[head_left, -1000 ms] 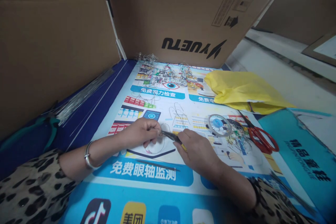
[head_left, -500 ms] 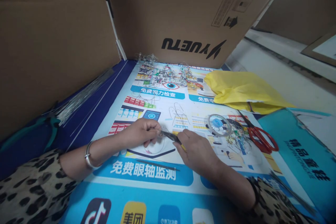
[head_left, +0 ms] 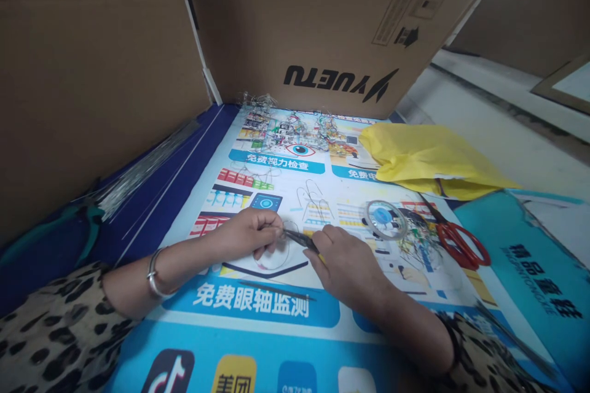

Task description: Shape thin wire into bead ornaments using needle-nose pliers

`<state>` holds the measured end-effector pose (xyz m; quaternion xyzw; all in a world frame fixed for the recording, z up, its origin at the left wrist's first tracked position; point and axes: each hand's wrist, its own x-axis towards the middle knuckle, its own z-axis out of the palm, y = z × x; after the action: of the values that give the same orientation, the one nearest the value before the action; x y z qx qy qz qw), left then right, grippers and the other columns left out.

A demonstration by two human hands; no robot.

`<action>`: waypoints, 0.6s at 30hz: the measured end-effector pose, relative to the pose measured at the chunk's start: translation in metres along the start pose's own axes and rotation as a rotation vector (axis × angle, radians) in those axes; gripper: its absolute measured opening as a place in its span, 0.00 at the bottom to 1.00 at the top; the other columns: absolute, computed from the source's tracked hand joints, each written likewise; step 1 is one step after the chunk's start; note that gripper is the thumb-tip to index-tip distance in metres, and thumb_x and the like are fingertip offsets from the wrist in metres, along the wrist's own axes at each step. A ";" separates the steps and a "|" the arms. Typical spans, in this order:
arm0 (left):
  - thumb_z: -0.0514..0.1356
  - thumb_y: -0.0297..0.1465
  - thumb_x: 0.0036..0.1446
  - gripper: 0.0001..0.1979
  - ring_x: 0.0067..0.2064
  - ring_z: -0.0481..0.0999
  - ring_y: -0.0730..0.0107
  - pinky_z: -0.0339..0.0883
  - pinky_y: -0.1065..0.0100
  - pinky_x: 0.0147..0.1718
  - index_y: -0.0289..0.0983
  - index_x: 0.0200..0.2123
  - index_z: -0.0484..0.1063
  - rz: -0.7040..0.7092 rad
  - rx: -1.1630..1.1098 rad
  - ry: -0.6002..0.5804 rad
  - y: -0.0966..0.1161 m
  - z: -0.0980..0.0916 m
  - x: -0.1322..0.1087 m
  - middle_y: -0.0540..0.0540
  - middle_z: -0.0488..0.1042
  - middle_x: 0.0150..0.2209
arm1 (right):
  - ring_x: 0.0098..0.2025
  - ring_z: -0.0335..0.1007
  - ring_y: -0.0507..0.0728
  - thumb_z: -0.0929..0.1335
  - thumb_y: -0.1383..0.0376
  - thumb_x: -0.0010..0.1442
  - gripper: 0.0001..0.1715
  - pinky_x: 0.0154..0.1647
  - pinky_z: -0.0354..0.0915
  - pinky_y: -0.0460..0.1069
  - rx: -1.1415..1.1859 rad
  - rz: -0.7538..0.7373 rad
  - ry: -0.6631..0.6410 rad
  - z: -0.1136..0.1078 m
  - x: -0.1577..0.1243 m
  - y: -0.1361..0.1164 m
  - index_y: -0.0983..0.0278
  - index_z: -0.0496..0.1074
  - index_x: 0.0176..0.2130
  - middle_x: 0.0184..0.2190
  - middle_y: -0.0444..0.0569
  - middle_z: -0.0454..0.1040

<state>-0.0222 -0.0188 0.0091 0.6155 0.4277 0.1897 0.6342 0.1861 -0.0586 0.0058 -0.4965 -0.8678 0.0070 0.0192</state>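
My left hand (head_left: 251, 232) rests on a printed poster (head_left: 276, 301) with its fingers pinched on a thin wire loop (head_left: 281, 252) that curves below it. A silver bangle sits on that wrist. My right hand (head_left: 343, 261) is closed round small dark pliers (head_left: 298, 237), yellow at the handle. The plier tips meet the wire right at my left fingertips. Both forearms wear leopard-print sleeves.
Cardboard walls (head_left: 322, 24) stand behind and to the left. A yellow bag (head_left: 428, 159), red scissors (head_left: 461, 242) and a roll of clear tape (head_left: 385, 219) lie at the right. Wire pieces with beads (head_left: 295, 129) pile at the back; straight wires (head_left: 142, 169) and teal pliers (head_left: 87, 224) lie left.
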 end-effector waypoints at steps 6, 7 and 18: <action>0.53 0.30 0.54 0.06 0.15 0.60 0.82 0.52 0.77 0.15 0.34 0.26 0.64 0.006 0.021 0.001 -0.003 0.000 0.001 0.55 0.66 0.18 | 0.34 0.64 0.58 0.59 0.61 0.62 0.10 0.29 0.57 0.49 -0.056 -0.006 -0.002 0.000 0.000 -0.003 0.64 0.65 0.36 0.33 0.50 0.68; 0.53 0.30 0.54 0.06 0.15 0.60 0.82 0.52 0.77 0.15 0.34 0.26 0.64 0.006 0.021 0.003 -0.003 0.000 0.001 0.55 0.66 0.18 | 0.34 0.64 0.58 0.59 0.61 0.62 0.10 0.29 0.57 0.49 -0.058 -0.007 -0.003 0.000 0.000 -0.003 0.64 0.64 0.37 0.33 0.51 0.68; 0.54 0.30 0.52 0.06 0.14 0.60 0.82 0.52 0.77 0.15 0.35 0.25 0.63 -0.006 0.017 0.030 -0.001 0.002 0.000 0.55 0.66 0.17 | 0.34 0.65 0.57 0.59 0.62 0.62 0.10 0.29 0.58 0.49 -0.064 -0.012 -0.015 0.005 0.000 -0.003 0.64 0.64 0.37 0.33 0.51 0.69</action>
<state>-0.0209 -0.0198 0.0080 0.6166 0.4408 0.1935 0.6229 0.1837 -0.0603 0.0011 -0.4917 -0.8706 -0.0173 -0.0030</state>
